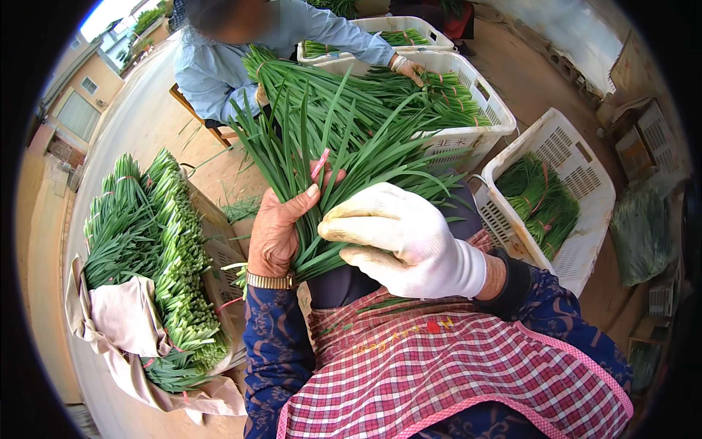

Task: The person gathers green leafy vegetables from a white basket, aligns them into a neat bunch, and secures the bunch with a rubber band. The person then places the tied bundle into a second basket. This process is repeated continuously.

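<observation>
My bare left hand (279, 230), with a gold-coloured watch band at the wrist, is closed around a bunch of garlic chives (351, 159) above my lap. A pink tie (320, 163) stands by its fingertips, among the leaves. My right hand (403, 241), in a white knitted glove with soiled fingers, lies against the lower right side of the same bunch. Its fingers are bent over some leaves; whether they grip them cannot be told. The cut stem ends show only in part beside my left wrist.
A co-worker (230, 66) sits opposite, hands on chives over a white plastic crate (504, 118). Another white crate (595, 203) with tied bunches stands at right. Stacked chive bundles (184, 258) with beige cloth (129, 313) stand at left.
</observation>
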### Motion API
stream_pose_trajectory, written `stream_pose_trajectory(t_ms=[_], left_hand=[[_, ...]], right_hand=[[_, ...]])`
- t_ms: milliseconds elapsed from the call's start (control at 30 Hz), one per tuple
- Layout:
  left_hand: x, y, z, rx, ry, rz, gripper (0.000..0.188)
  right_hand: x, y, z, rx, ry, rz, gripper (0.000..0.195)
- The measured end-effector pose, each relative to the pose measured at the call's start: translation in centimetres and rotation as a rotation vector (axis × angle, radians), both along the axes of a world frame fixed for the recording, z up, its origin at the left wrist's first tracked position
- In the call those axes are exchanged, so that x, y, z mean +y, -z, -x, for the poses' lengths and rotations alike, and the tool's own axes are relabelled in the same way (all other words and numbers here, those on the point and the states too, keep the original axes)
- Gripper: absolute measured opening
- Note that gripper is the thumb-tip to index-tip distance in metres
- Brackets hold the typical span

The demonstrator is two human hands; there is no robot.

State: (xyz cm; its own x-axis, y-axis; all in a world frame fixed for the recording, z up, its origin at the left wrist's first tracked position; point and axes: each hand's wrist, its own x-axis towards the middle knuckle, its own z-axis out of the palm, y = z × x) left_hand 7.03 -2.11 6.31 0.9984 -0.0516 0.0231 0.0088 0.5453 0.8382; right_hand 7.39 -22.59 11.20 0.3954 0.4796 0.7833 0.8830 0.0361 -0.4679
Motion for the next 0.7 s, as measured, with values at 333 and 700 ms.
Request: stream_pose_trajectory(t_ms=[333,700], left_hand=[[0.7,0.6,-0.6,0.098,-0.017,0.108,0.031],[-0.1,0.5,-1.0,0.153,-0.054,0.236,0.026]], right_hand=[[4.3,5.6,-3.0,0.545,0.161,0.415,0.027],[2.0,5.9,-3.8,0.619,0.286,0.218,0.023]])
